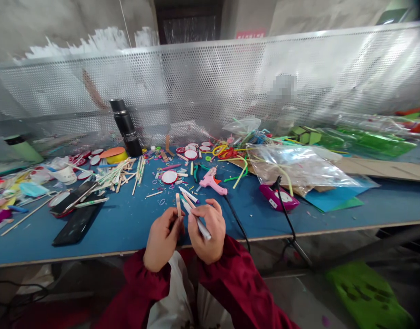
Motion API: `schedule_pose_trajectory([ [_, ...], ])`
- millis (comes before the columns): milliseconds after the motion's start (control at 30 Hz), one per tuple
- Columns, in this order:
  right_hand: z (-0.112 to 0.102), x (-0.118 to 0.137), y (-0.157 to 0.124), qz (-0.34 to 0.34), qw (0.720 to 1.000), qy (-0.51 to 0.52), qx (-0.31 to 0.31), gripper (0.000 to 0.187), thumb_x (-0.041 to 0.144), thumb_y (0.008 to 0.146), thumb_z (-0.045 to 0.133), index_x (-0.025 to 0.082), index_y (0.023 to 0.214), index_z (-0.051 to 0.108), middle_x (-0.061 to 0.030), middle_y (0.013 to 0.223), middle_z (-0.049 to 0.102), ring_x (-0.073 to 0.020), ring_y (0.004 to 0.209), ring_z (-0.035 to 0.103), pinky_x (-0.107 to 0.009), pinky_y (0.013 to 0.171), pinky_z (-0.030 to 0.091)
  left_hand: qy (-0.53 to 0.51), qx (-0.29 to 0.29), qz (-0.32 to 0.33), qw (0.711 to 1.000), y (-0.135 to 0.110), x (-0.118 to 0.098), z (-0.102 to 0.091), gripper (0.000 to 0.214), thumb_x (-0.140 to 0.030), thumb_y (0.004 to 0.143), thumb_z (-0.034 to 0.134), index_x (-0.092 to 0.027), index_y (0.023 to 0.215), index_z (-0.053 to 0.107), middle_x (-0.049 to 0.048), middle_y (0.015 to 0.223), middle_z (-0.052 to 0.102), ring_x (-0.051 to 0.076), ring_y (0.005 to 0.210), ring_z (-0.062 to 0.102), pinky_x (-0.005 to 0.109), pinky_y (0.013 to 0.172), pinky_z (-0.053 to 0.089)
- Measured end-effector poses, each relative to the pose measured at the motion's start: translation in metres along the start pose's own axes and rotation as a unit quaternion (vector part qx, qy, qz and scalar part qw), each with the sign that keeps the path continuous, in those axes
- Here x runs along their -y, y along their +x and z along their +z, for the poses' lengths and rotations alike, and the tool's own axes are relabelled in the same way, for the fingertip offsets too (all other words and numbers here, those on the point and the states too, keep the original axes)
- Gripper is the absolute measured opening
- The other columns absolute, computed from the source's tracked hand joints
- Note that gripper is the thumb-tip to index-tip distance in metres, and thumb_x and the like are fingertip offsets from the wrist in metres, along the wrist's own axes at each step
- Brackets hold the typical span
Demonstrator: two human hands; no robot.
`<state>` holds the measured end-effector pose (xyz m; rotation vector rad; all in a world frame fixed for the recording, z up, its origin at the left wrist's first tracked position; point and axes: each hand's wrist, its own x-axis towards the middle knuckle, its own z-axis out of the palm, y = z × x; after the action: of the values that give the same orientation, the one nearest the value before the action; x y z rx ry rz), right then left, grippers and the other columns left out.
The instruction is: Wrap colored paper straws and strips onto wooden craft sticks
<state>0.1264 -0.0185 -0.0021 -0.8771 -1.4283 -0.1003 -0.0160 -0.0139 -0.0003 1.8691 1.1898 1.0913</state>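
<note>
Left hand (161, 242) fingers pinch flat wooden craft stick (178, 205), upright, just on my side of pink plastic glue gun (212, 180). Right hand (206, 233) fingers wrap white marker pen (196, 219). I'd brace hands together to steady the stick.

Long workbench (128, 226) with blue top and plywood edge, perforated white metal screen (210, 77) standing along its back. Bare grey concrete wall (42, 23) behind, dark doorway (189, 23) top centre, red sign (250, 34) beside it. Grey floor (299, 292), green plastic crate (367, 294) lower right. Soft even light
</note>
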Motion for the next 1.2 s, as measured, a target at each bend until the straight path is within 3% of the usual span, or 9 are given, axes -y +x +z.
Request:
schedule_pose_trajectory([
  [1200, -0.0002, 0.0017, 0.0013, -0.005, 1.0, 0.015, 0.011, 0.012, 0.012, 0.088, 0.059, 0.024, 0.088, 0.058, 0.003, 0.075, 0.068, -0.0151, 0.07, 0.067, -0.046, 0.1, 0.045, 0.001, 0.001, 0.011, 1.0, -0.0006, 0.0061, -0.0003, 0.021, -0.037, 0.102, 0.048, -0.021, 0.091, 0.058, -0.0024, 0.071, 0.059, 0.015, 0.068, 0.056, 0.025, 0.064, 0.041],
])
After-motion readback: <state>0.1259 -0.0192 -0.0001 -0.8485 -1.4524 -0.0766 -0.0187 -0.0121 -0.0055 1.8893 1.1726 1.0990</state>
